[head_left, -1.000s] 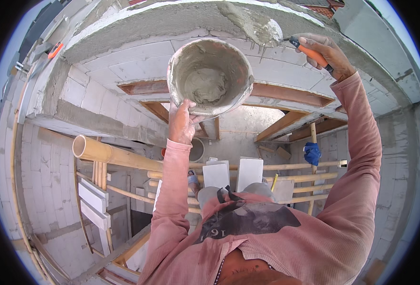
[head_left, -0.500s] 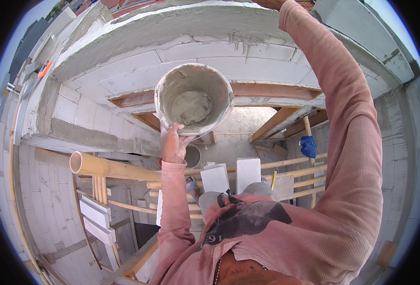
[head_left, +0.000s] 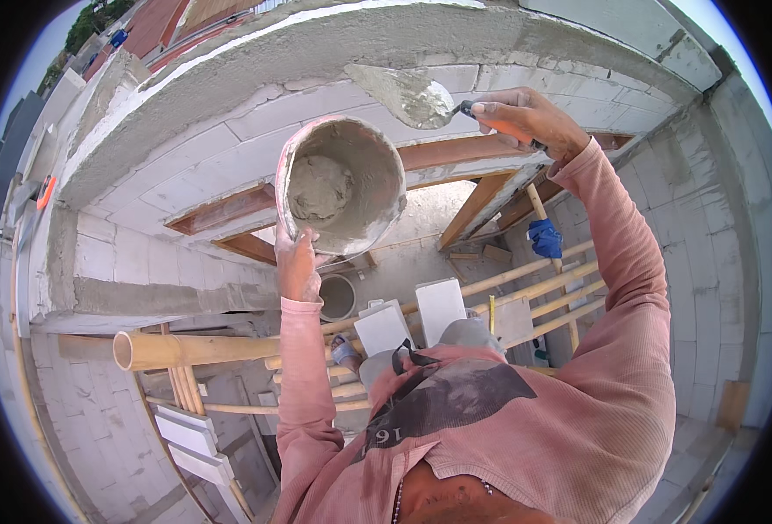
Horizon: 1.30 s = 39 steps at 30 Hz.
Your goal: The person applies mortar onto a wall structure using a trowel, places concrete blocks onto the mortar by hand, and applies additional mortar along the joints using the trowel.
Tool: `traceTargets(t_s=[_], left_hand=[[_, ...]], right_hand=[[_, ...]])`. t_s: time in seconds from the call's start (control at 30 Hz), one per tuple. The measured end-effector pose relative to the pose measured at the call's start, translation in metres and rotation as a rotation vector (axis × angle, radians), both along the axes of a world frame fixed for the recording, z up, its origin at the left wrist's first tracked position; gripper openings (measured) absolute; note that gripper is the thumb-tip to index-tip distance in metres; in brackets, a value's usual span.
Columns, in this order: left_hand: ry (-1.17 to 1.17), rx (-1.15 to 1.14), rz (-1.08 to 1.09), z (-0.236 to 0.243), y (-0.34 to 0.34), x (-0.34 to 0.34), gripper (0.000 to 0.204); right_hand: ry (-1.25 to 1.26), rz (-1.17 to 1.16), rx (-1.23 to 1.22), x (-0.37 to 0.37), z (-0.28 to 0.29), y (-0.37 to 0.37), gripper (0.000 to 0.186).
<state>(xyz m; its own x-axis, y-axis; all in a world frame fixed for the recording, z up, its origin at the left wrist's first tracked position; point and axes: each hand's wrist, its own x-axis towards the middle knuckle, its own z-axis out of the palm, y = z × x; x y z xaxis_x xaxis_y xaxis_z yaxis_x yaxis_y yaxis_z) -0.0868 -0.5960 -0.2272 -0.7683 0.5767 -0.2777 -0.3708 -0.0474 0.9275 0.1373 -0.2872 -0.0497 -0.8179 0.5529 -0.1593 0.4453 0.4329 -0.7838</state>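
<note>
2 hands are raised in front of a pale block wall (head_left: 185, 166) capped by a rough grey concrete beam (head_left: 316, 52). The left hand (head_left: 297, 262) grips the mortar bucket (head_left: 342, 188) from below, fingers curled around its lower rim and thumb pressed against its side; the bucket is tilted so that its mouth faces the camera, and a lump of wet grey mortar (head_left: 319, 186) clings to the inside left wall. The right hand (head_left: 525, 118) is closed around the orange handle of a trowel (head_left: 403, 92), index finger stretched along the neck. The trowel's blade points left, coated with grey mortar, and hovers just above the bucket's upper rim, apart from it and close to the wall face below the beam.

Both arms wear a faded pink long-sleeved shirt (head_left: 578, 419) with a dark print on the chest. Behind the bucket, a reddish wooden plank (head_left: 229, 210) runs along the wall. Below the hands, thick bamboo poles (head_left: 194, 349) form a scaffold, with 2 white blocks (head_left: 412, 316) lying on them near the person's feet. A second, darker bucket (head_left: 337, 297) sits farther down, and a blue glove (head_left: 545, 237) is wrapped on a wooden prop at the right.
</note>
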Motion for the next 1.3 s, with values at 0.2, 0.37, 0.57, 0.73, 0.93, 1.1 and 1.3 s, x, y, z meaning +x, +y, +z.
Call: traceTargets(t_s=[0.2,0.37,0.57,0.73,0.93,1.1,1.3], left_hand=[[0.429,-0.198,-0.104,-0.002,0.054,0.013,0.054],[0.361,-0.095,-0.209,0.011,0.073,0.034,0.056],[0.385,-0.091,-0.216,-0.015,0.071,0.021,0.052],[0.479,-0.141,-0.291,-0.011,0.071,0.021,0.053],[0.244,-0.008,-0.252,-0.001,0.060,0.020,0.051],[0.476,-0.143,-0.263,0.008,0.062,0.033,0.063],[0.930,-0.099,-0.281,0.043,0.074,0.052,0.060]], right_hand=[[0.168,0.293,0.808,0.030,-0.091,-0.017,0.026],[-0.191,0.134,1.076,0.010,-0.130,-0.084,0.030],[-0.258,0.302,1.078,0.028,-0.104,-0.097,0.035],[-0.171,0.190,1.269,0.003,-0.098,-0.082,0.039],[-0.242,0.471,1.125,0.028,-0.119,-0.090,0.031],[-0.283,0.251,1.379,0.007,-0.084,-0.076,0.025],[-0.482,0.326,1.316,-0.017,-0.095,-0.071,0.012]])
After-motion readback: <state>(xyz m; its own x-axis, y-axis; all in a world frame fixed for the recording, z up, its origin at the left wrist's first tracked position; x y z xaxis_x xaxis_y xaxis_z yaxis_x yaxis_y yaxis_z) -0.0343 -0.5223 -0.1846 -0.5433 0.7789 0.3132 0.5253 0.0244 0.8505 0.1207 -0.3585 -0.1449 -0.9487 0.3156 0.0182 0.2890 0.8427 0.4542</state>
